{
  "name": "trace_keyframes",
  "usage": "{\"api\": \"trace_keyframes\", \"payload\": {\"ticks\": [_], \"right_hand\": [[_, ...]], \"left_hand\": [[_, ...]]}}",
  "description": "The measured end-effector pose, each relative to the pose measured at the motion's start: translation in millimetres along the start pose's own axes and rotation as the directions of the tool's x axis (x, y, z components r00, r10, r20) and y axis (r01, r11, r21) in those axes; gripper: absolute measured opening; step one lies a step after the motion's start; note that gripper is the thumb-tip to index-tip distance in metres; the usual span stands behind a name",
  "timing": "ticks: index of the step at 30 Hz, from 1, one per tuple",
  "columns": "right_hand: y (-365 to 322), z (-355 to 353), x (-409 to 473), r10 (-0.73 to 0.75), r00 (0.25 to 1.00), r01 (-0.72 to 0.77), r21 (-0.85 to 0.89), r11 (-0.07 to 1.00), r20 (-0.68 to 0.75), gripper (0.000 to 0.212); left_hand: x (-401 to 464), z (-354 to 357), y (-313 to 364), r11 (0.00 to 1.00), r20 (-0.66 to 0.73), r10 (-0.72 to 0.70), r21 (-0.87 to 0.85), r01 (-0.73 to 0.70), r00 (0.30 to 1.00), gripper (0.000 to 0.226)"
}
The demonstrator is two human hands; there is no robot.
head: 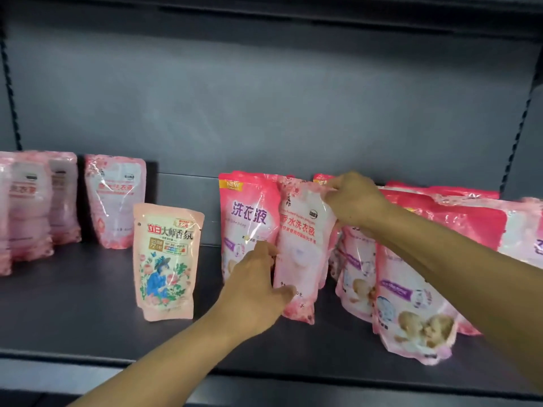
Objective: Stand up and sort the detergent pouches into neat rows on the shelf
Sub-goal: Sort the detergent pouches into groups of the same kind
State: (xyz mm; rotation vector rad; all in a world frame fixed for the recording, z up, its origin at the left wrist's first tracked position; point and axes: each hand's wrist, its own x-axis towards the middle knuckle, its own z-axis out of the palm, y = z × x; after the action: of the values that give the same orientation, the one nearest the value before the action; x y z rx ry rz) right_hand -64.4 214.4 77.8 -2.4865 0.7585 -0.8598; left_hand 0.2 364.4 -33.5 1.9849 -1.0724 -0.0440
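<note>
I hold one pale pink pouch (299, 245) upright on the dark shelf (88, 304), with both my hands on it. My right hand (352, 201) pinches its top right corner, the fingers curled on the sealed edge. My left hand (258, 286) grips its lower left side, the thumb on the front near the bottom and the other fingers going behind, where I cannot see them. The bottom of this pouch touches the shelf, a little behind the front lip.

Just to its left, touching it, stands a pink pouch with purple letters (249, 218), partly behind my left hand. To the right the pouches are crowded: a baby-picture pouch (411, 312) leans near the front edge, another one (357, 271) stands between it and the pouch I hold, and red and pink pouches (470, 224) lie stacked behind, under my right forearm. There is almost no free room on that side.

To the left there is more open shelf. A peach pouch with a figure in blue (167, 259) stands alone, apart from the others, with a bare gap on both sides. Farther left, against the back panel, one pale pouch (114, 201) stands by itself, and a group of pale pouches (32, 210) is at the left border of the view, blurred.
</note>
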Motion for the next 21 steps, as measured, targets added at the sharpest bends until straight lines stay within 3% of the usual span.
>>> {"api": "trace_keyframes", "payload": {"ticks": [3,7,13,16,21], "right_hand": [[12.2,-13.6,-11.1,-0.011,0.999,0.007,0.103,0.995,0.032,0.026],[24.4,-38.9,-33.0,-0.023,0.984,-0.011,0.191,0.981,0.176,0.026],[25.9,-56.0,-40.2,-0.014,0.984,0.012,0.01,1.0,0.177,0.02],[15.4,-50.5,-35.8,-0.077,0.991,0.086,-0.079,0.993,0.11,0.014],[6.0,-42.1,-27.9,-0.086,0.992,0.104,-0.2,0.974,0.096,0.018]], "left_hand": [[-1.3,7.2,-1.6,0.999,0.017,-0.016,-0.051,0.017,1.0,0.064],[-2.8,18.6,-0.9,0.985,0.078,-0.02,-0.168,0.033,0.997,0.08],[7.6,39.6,-1.4,0.901,0.24,-0.021,-0.416,0.122,0.971,0.098],[14.6,46.5,-3.2,0.891,0.217,-0.018,-0.44,0.114,0.976,0.101],[14.3,58.0,-7.4,0.893,0.152,-0.058,-0.434,0.119,0.987,0.085]]}}
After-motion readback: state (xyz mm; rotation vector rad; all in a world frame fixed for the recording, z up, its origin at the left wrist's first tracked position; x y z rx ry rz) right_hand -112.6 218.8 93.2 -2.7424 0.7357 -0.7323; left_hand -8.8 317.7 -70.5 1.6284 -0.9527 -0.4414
